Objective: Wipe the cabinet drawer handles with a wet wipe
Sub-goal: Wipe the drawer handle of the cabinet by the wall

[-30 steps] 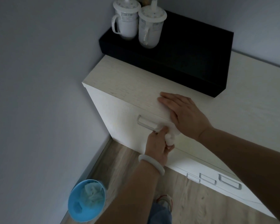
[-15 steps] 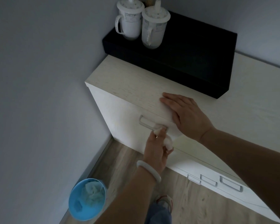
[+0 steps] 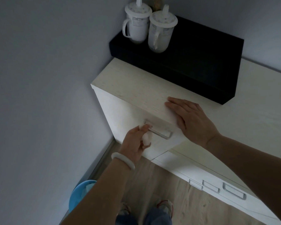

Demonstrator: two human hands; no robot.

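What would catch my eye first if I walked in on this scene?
Most likely the two hands at the pale cabinet: the left hand pinches a white wet wipe against the left end of the top drawer handle, while the right hand lies flat on the cabinet top. Behind them, two lidded white mugs stand on a black box in the corner.

No readable text, labels, numbers anywhere in view

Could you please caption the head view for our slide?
Left hand wipes drawer handle with wet wipe; right hand rests on cabinet.
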